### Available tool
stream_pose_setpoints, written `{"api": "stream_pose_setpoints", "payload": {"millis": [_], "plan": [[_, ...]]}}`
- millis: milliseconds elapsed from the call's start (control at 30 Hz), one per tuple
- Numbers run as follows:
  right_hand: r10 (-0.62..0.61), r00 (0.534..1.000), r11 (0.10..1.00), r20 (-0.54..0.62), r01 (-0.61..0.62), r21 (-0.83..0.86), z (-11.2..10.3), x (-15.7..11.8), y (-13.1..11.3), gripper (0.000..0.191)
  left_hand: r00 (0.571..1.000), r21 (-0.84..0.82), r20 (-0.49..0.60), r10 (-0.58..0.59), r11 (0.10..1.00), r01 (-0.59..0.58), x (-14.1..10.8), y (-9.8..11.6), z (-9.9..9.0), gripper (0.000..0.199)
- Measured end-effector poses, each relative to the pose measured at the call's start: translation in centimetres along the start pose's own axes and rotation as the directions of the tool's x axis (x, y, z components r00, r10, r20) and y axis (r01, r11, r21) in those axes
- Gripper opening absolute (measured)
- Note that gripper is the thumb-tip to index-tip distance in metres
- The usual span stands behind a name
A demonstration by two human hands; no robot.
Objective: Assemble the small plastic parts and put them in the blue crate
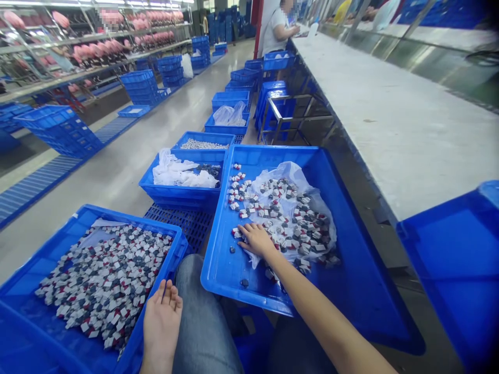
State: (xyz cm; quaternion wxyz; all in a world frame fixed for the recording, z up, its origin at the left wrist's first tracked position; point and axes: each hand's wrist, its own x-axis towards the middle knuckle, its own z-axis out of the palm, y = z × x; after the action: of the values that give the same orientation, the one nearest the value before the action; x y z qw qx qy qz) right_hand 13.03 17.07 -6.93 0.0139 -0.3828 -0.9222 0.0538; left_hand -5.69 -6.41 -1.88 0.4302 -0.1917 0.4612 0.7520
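Note:
My right hand (256,240) reaches into a blue tray (268,297) in front of me, its fingers stretched out over small parts at the left of the pile. These small white, dark grey and red parts (307,231) lie partly on a crumpled clear plastic bag (290,174). Palm up, my left hand (161,317) rests by my knee, fingers loosely bent and apart, with nothing seen in it. Just left of it is a second blue tray (89,210), full of similar small parts (113,275). What lies under my right fingertips is partly hidden.
A long white table (374,104) runs along the right. Ahead are more blue crates, one with a white bag (179,171) and one with pale small pieces (205,144). A blue bin (452,259) stands at right; a person (277,28) works at the table's far end.

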Motion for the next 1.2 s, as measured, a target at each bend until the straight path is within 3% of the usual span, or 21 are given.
{"api": "stream_pose_setpoints", "payload": {"millis": [100, 233, 400, 533, 600, 667, 767, 833, 900, 967, 1033, 1100, 1200], "plan": [[-0.064, 0.997, 0.998, 0.039, 0.064, -0.011, 0.1, 0.0, -0.7, 0.049, 1.000, 0.009, 0.013, 0.020, 1.000, -0.020, -0.3, 0.4, 0.8, 0.019], [-0.028, 0.998, 1.000, 0.064, 0.028, -0.010, 0.3, 0.4, -1.4, 0.043, 0.999, 0.010, 0.034, 0.013, 1.000, -0.013, -1.2, -0.2, 1.0, 0.019], [0.002, 0.997, 0.999, 0.073, -0.005, 0.036, -0.2, 0.8, -2.1, 0.043, 0.999, 0.022, 0.003, -0.050, 0.998, 0.050, -1.9, -1.4, -0.2, 0.020], [0.003, 0.997, 0.990, 0.083, -0.015, 0.138, -0.8, 0.8, -2.9, 0.033, 0.998, 0.016, 0.002, -0.064, 0.998, 0.064, -2.0, -1.3, -1.2, 0.018], [0.002, 0.998, 0.977, 0.055, -0.014, 0.211, -1.6, 0.7, -3.2, 0.031, 1.000, 0.049, 0.006, -0.024, 0.998, 0.024, -2.2, -0.8, -1.4, 0.019], [-0.015, 1.000, 0.957, -0.004, 0.015, 0.290, -3.1, 0.1, -3.8, 0.029, 0.995, 0.168, 0.039, 0.087, 0.981, -0.092, -2.6, -0.3, -1.1, 0.019], [-0.066, 0.992, 0.922, -0.105, 0.101, 0.373, -6.4, -2.1, -5.5, 0.031, 0.948, 0.457, 0.254, 0.192, 0.840, -0.292, -3.8, 0.3, 0.3, 0.031], [-0.107, 0.982, 0.900, -0.154, 0.161, 0.405, -8.7, -4.6, -7.3, 0.035, 0.889, 0.585, 0.443, 0.119, 0.713, -0.387, -4.8, 0.4, 1.7, 0.043], [-0.125, 0.970, 0.854, -0.210, 0.213, 0.474, -10.4, -7.6, -9.4, 0.036, 0.825, 0.640, 0.566, 0.012, 0.625, -0.448, -5.8, 0.2, 3.0, 0.048], [-0.141, 0.969, 0.778, -0.202, 0.234, 0.583, -11.4, -10.4, -11.2, 0.035, 0.768, 0.663, 0.637, -0.059, 0.551, -0.507, -6.7, -0.5, 3.7, 0.048], [-0.178, 0.976, 0.731, -0.122, 0.214, 0.648, -11.7, -12.4, -12.5, 0.032, 0.741, 0.673, 0.666, -0.079, 0.493, -0.552, -7.4, -1.5, 3.5, 0.045], [-0.209, 0.977, 0.725, -0.031, 0.176, 0.666, -11.7, -13.4, -13.3, 0.030, 0.756, 0.681, 0.651, -0.071, 0.494, -0.540, -7.7, -2.6, 2.3, 0.044], [-0.256, 0.966, 0.710, 0.040, 0.160, 0.685, -11.6, -13.6, -14.1, 0.028, 0.838, 0.688, 0.541, -0.063, 0.606, -0.399, -7.6, -3.7, -0.2, 0.050]]}}
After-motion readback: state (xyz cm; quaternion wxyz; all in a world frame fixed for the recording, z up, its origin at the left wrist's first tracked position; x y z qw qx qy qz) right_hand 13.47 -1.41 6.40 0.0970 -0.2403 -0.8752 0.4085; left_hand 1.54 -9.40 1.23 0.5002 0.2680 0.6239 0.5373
